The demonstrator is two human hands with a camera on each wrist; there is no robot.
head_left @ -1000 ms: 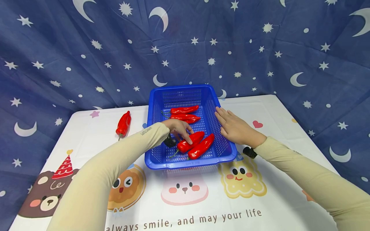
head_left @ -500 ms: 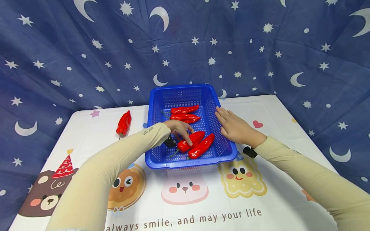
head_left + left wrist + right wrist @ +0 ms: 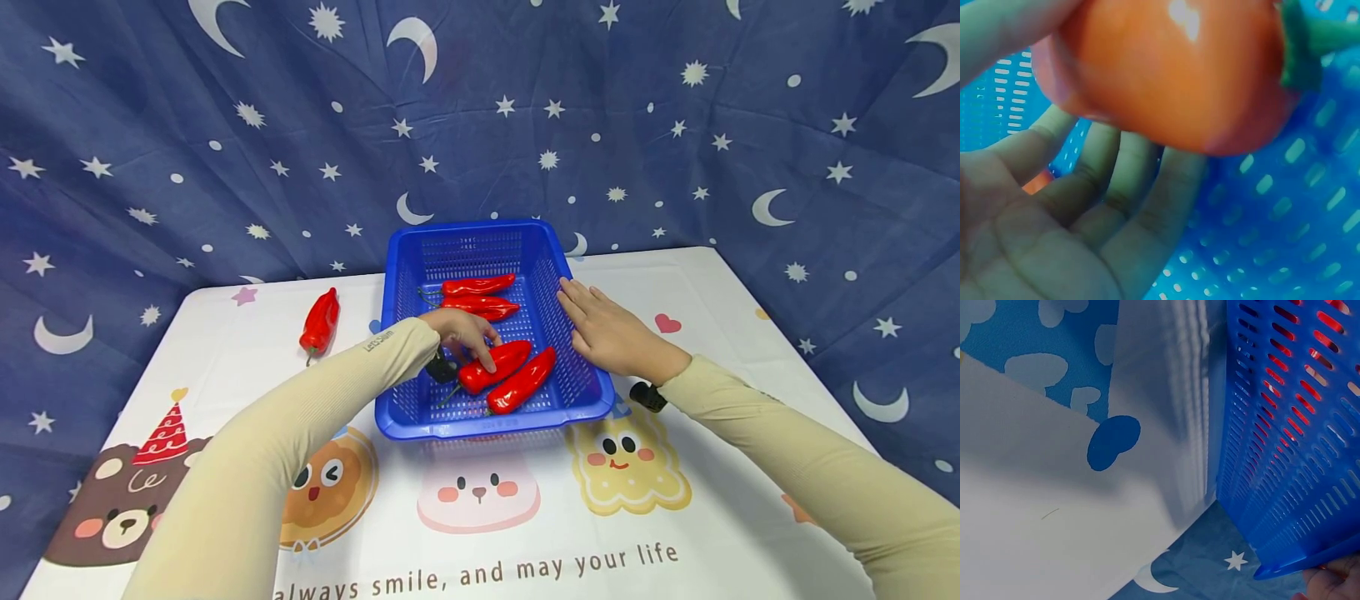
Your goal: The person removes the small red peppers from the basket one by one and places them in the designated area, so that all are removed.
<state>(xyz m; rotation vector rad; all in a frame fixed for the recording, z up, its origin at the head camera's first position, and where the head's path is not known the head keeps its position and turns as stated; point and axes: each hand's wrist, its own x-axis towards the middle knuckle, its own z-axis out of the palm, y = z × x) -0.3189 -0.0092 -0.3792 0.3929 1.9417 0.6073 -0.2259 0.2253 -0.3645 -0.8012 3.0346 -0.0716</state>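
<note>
A blue perforated plastic basket (image 3: 491, 429) stands on the table. Inside it, my left hand (image 3: 468, 337) grips a long red pepper (image 3: 506, 362). Seen from the left wrist, the thumb lies on one side of this pepper (image 3: 1179, 75) and the bent fingers (image 3: 1141, 181) on the other; its stem is green. Another red pepper (image 3: 525, 382) lies just right of the held one. Two more, a far red pepper (image 3: 480, 285) and a nearer red pepper (image 3: 483, 307), lie toward the back. My right hand (image 3: 615, 329) rests on the basket's right rim, fingers straight.
One red pepper (image 3: 321, 322) lies on the white patterned tablecloth (image 3: 600, 575), left of the basket. A dark blue curtain (image 3: 480, 100) with moons and stars hangs behind the table.
</note>
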